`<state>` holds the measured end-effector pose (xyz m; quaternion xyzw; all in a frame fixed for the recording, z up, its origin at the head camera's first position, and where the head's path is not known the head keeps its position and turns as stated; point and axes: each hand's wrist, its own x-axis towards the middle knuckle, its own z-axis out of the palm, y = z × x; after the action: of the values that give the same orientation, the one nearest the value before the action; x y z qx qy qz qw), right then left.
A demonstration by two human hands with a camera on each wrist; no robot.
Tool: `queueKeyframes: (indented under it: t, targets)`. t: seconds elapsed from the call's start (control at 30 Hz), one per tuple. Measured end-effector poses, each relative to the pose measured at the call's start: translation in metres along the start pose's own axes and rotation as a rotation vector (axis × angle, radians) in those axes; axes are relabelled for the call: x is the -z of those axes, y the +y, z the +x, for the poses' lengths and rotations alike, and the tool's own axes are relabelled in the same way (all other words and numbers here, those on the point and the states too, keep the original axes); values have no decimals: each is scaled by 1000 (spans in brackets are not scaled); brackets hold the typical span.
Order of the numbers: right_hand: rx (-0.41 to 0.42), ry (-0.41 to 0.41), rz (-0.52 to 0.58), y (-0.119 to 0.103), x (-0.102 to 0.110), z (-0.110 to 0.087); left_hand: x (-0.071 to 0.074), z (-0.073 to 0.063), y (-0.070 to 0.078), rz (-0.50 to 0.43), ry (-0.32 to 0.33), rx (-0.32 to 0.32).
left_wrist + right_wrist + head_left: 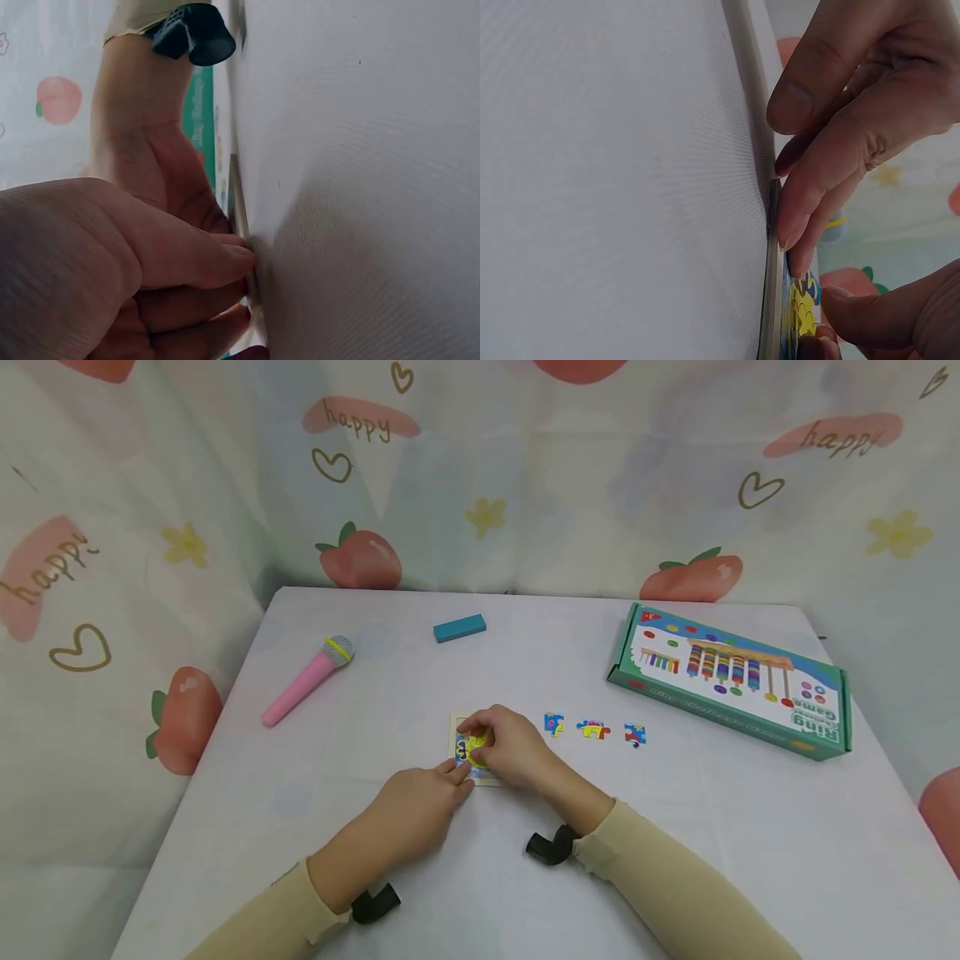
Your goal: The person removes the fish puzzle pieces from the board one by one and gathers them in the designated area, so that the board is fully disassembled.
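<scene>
A small jigsaw board (489, 781) with a pale frame and a colourful picture lies flat on the white table. My left hand (422, 806) rests its extended fingertips on the near left part of the board, its thumb (225, 259) beside the frame. Reaching over from the right, my right hand (513, 747) pinches a yellow puzzle piece (804, 313) between thumb and fingers, right at the board's surface. My hands cover much of the board. To its right, three loose puzzle pieces lie in a row: one (553, 724), another (593, 729) and a third (635, 734).
At the back left is a pink toy microphone (307, 681), with a blue block (460, 628) behind the board. A green game box (731, 681) lies at the back right. A patterned curtain (525, 485) hangs behind the table.
</scene>
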<state>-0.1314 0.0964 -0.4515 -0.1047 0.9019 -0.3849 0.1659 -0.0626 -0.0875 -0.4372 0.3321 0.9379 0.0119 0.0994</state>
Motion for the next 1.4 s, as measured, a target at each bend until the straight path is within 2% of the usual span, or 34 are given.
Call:
queueKeyframes:
  t: [0.13, 0.5, 0.77, 1.03, 1.23, 1.4]
  targets:
    - [-4, 11, -9, -1, -1, 0, 0, 0, -3, -35, -13, 9]
    - [17, 15, -18, 2, -2, 2, -2, 0, -5, -87, 7, 3]
    - [9, 32, 123, 4, 4, 0, -2, 1, -5, -65, 18, 1]
    - [16, 33, 232, 6, 20, -6, 0, 2, -4, -76, -7, 21]
    - [-50, 26, 199, 14, 39, -18, 0, 3, -3, -70, -33, 26]
    - [-112, 18, 134, 29, 57, -29, 1, 3, -1, -70, -65, 46]
